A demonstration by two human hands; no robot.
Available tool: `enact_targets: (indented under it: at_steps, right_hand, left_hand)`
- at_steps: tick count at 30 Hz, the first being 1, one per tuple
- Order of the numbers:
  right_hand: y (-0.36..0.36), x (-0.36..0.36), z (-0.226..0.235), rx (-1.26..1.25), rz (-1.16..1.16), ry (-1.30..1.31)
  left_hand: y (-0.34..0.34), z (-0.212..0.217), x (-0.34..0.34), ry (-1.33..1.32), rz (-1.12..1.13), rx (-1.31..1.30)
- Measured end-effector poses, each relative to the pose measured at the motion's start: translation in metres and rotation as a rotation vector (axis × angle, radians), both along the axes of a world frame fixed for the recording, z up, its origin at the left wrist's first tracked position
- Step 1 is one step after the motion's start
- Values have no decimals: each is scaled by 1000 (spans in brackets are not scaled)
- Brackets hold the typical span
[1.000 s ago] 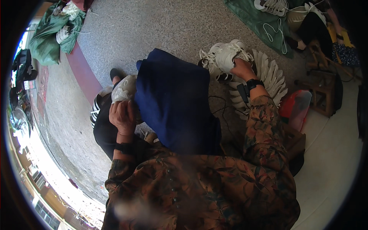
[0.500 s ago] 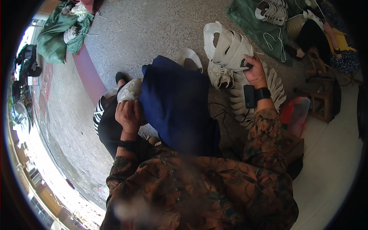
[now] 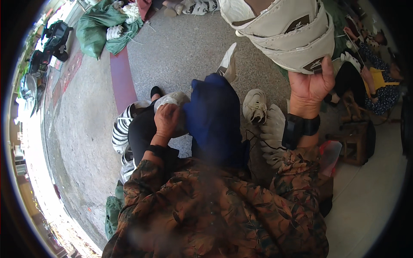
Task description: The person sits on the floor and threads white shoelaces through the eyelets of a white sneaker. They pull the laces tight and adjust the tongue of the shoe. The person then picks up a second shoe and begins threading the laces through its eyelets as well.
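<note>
My right hand [image 3: 311,84] holds up a nested stack of cream-white shoe uppers [image 3: 279,41], close in front of me at the upper right. Its thumb presses the near end, while the fingers are largely hidden beneath the stack. Over at the left knee, my left hand [image 3: 167,120] has bent fingers gripping a whitish crumpled bundle [image 3: 177,101], whose kind I cannot make out. Dark blue cloth [image 3: 217,120] covers my lap between the hands. A white sneaker [image 3: 255,107] stands on the floor below the raised stack, beside a fanned row of white shoe uppers [image 3: 272,131].
A white-and-brown shoe piece [image 3: 228,64] lies beyond the cloth. More white pieces [image 3: 122,129] lie left of my leg. Green sacks [image 3: 92,34] are at the far left, near a motor scooter [image 3: 49,47]. At right are a wooden stool [image 3: 355,139] and a seated person [image 3: 378,81].
My right hand has lifted the stack of shoe uppers from near the floor up toward me. My left hand stays on the whitish bundle. The whole view has shifted.
</note>
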State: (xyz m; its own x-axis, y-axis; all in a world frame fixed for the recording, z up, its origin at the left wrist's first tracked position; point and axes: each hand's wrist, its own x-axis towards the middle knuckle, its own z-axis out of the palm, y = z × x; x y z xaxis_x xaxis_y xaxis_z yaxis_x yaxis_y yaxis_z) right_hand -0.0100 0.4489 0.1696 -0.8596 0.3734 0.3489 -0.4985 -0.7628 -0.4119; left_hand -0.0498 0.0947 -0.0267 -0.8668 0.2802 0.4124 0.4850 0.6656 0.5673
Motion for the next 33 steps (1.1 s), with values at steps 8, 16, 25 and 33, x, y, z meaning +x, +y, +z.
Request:
enact_targets:
  at_steps: [8, 16, 25, 33]
  right_hand:
    - [-60, 32, 122, 78, 163, 365]
    - [-130, 82, 165, 235, 319, 571]
    - [-139, 97, 133, 60, 153, 333]
    - [-112, 94, 67, 50, 0, 191]
  left_hand:
    - [14, 62, 5, 0, -17, 150]
    - [60, 131, 22, 264, 40, 78]
    - [-31, 49, 22, -116, 47, 574]
    - [-17, 38, 63, -125, -231, -327]
